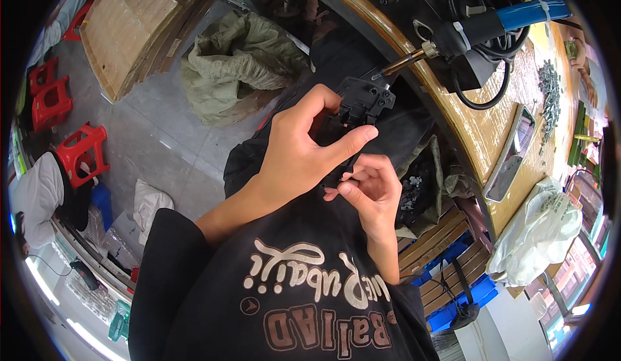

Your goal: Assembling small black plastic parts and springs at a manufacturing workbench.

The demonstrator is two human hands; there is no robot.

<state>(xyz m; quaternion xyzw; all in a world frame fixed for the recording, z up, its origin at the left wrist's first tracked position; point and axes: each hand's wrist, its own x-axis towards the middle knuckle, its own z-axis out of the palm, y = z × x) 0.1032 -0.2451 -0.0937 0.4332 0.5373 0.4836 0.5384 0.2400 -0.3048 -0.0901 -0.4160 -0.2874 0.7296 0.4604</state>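
My left hand [301, 138] grips a black moulded plastic part [363, 101], with the thumb along its near side and fingers curled behind it. The far end of the part lies just below the tip of a soldering-iron-like tool [414, 56] with a brass collar and blue sleeve; whether they touch I cannot tell. Close below, my right hand [374, 190] has thumb and fingers drawn together by the part's lower end. Anything pinched there is too small or hidden to name.
On the wooden table [469, 125] at the right lie a phone-shaped tray [511, 153], a pile of small dark pieces [550, 96] and a white plastic bag [537, 232]. A green woven sack [239, 63], flattened cardboard [129, 28] and red stools [83, 153] stand on the floor.
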